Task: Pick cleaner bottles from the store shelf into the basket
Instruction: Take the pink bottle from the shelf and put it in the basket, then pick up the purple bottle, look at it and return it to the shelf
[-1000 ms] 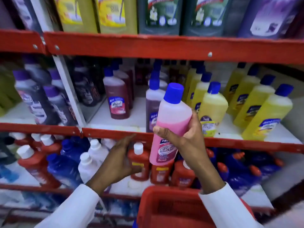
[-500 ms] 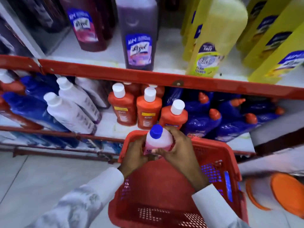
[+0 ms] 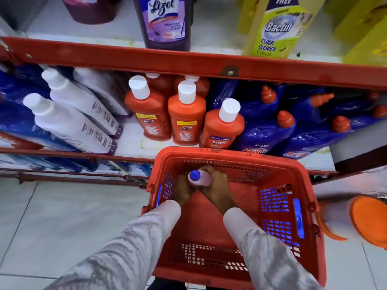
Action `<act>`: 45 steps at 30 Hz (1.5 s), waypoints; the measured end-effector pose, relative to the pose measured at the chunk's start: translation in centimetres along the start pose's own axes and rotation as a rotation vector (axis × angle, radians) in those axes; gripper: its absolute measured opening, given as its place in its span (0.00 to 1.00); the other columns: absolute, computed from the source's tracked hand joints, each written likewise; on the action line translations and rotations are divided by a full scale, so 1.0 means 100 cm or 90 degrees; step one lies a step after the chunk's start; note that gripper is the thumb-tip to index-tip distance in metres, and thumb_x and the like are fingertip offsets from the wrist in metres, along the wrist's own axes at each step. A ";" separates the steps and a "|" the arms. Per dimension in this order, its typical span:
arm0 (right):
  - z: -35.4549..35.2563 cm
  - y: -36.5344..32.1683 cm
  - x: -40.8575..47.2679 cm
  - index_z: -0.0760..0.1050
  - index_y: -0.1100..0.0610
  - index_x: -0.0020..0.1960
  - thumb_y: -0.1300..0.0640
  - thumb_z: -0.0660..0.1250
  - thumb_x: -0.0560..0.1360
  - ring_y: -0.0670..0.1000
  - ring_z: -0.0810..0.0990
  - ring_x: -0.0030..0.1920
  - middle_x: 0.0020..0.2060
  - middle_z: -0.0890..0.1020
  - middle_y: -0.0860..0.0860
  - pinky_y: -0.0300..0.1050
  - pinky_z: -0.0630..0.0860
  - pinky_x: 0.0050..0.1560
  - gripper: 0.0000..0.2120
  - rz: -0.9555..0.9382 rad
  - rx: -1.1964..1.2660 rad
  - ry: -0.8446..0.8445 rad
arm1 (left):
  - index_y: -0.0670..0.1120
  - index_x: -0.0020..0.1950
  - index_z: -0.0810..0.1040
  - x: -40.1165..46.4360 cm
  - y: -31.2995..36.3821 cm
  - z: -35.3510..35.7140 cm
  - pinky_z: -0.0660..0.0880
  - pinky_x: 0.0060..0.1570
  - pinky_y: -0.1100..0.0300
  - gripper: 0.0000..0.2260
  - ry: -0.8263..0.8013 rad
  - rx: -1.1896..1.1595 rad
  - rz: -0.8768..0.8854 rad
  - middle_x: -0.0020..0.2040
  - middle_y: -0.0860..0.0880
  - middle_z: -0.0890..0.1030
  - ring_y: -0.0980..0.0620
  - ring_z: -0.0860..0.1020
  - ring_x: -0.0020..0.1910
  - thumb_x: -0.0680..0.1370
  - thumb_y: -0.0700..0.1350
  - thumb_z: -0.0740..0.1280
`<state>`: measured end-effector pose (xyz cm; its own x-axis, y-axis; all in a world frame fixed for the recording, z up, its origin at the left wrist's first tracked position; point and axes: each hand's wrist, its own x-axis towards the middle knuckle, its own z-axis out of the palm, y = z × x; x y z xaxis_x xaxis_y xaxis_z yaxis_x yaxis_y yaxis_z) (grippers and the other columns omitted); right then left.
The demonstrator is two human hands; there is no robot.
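Observation:
A pink cleaner bottle (image 3: pixel 202 178) with a blue cap stands upright deep inside the red basket (image 3: pixel 310 185), near its far left corner. My left hand (image 3: pixel 182 191) wraps it from the left and my right hand (image 3: pixel 217 190) from the right, both closed on its body. Only the cap and shoulder of the bottle show above my fingers. The basket sits on the floor against the lowest shelf. Nothing else is visible inside it.
Orange Bactin bottles (image 3: pixel 186 116), white bottles (image 3: pixel 69 122) and blue bottles (image 3: pixel 266 130) fill the shelf just beyond the basket. Above the red shelf rail (image 3: pixel 188 61) stand a purple Lizol bottle (image 3: pixel 165 21) and yellow Bactin bottles (image 3: pixel 276 28). Orange-lidded containers (image 3: pixel 364 220) lie at right. Tiled floor at left.
The pink bottle came down from chest height by the shelf into the basket. My left hand joined the right on it, and both sank lower inside. My view tilted downward.

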<state>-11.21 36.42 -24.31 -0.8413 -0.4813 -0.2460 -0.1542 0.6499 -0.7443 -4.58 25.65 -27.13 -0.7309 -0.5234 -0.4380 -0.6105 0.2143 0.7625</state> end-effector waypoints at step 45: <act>-0.186 -0.356 0.022 0.74 0.63 0.55 0.55 0.71 0.49 0.61 0.79 0.44 0.44 0.80 0.59 0.50 0.75 0.49 0.35 -0.607 0.932 -0.428 | 0.54 0.59 0.76 0.019 0.170 -0.262 0.55 0.74 0.37 0.15 0.398 0.371 0.487 0.57 0.50 0.79 0.45 0.73 0.60 0.75 0.56 0.63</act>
<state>-17.23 23.16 13.14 -0.3764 -0.6899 0.6183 0.4272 -0.7215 -0.5449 -8.32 6.73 -2.55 -0.7921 -0.3744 0.4822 -0.2391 0.9170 0.3192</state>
